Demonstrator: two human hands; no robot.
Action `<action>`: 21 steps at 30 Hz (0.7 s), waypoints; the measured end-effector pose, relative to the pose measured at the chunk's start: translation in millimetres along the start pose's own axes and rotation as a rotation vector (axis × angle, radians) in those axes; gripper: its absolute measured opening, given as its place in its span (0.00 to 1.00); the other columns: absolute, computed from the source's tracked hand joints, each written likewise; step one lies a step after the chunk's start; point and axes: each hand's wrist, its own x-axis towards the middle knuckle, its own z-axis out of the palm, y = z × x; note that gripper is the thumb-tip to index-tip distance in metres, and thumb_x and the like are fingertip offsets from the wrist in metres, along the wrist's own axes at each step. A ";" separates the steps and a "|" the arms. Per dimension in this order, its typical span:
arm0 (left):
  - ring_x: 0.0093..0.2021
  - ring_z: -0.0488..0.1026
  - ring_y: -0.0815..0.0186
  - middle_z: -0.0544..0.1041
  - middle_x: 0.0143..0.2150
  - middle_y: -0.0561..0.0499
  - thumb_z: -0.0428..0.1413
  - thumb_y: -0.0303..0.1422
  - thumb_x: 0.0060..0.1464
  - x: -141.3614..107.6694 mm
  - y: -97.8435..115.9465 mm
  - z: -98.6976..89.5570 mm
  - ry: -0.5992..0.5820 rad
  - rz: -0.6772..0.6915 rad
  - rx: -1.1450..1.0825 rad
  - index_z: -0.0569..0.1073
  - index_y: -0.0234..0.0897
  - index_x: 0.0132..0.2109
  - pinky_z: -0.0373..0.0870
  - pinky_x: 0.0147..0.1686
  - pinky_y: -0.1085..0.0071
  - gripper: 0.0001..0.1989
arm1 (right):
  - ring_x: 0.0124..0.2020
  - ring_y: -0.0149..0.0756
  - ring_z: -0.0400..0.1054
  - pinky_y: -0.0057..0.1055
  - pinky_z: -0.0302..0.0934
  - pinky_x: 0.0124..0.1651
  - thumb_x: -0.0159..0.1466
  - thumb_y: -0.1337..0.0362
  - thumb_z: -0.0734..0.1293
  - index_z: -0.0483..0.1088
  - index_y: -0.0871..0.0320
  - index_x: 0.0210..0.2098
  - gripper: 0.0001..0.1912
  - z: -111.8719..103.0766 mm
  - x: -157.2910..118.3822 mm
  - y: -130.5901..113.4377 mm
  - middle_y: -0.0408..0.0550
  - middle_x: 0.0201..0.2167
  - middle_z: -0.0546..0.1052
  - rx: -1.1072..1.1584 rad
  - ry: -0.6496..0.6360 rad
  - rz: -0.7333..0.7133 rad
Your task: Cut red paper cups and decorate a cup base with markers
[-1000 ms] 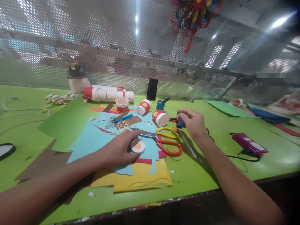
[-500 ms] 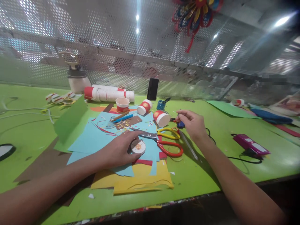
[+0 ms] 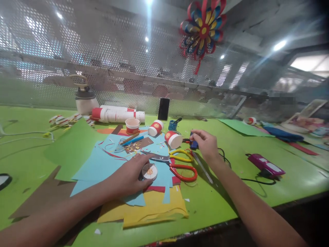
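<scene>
My left hand (image 3: 128, 173) rests on the layered paper, its thumb and fingers curled round a small white round piece (image 3: 149, 171) with an orange printed pattern and dark lines on top. To the right, my right hand (image 3: 205, 145) has its thumb and fingertips pinched together; what they hold, if anything, is too small to make out. Just beneath those fingertips is a blue object (image 3: 194, 144), partly hidden. Between the hands lie large scissors (image 3: 164, 159) with one yellow and one red handle, blades pointing left. A long thin grey tool (image 3: 203, 168) lies beside the scissors.
Red-and-white paper cups (image 3: 173, 139) stand or lie behind the scissors, near a blue jar (image 3: 172, 125). Blue sheets (image 3: 89, 171) and yellow paper (image 3: 154, 218) cover the front. A phone (image 3: 163, 109) stands upright behind. At right is a purple device (image 3: 266, 165) with a black cord.
The view has tilted upward, so the table sits lower in the picture. Both hands keep nearly the same places; the round piece looks slightly tilted.
</scene>
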 end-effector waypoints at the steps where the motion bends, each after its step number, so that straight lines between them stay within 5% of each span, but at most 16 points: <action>1: 0.53 0.69 0.54 0.72 0.54 0.44 0.57 0.34 0.54 -0.4 -0.3 0.5 0.004 0.003 -0.007 0.61 0.43 0.62 0.67 0.51 0.58 0.29 | 0.27 0.32 0.73 0.34 0.70 0.36 0.61 0.63 0.69 0.75 0.61 0.39 0.08 1.7 -0.4 2.3 0.42 0.25 0.77 -0.002 -0.011 0.006; 10: 0.50 0.70 0.54 0.72 0.50 0.45 0.61 0.35 0.49 -1.2 1.4 -0.2 0.034 -0.034 -0.076 0.62 0.41 0.62 0.68 0.49 0.58 0.33 | 0.36 0.33 0.73 0.36 0.71 0.39 0.68 0.60 0.66 0.72 0.62 0.45 0.11 8.4 2.8 9.8 0.47 0.39 0.77 -0.100 -0.057 0.073; 21: 0.54 0.68 0.51 0.71 0.54 0.42 0.59 0.37 0.51 -0.2 -2.7 0.9 0.000 0.009 -0.020 0.65 0.38 0.58 0.66 0.53 0.55 0.27 | 0.42 0.38 0.73 0.40 0.71 0.43 0.68 0.60 0.66 0.70 0.60 0.51 0.15 -10.4 47.7 -15.2 0.50 0.48 0.75 -0.295 -0.047 0.148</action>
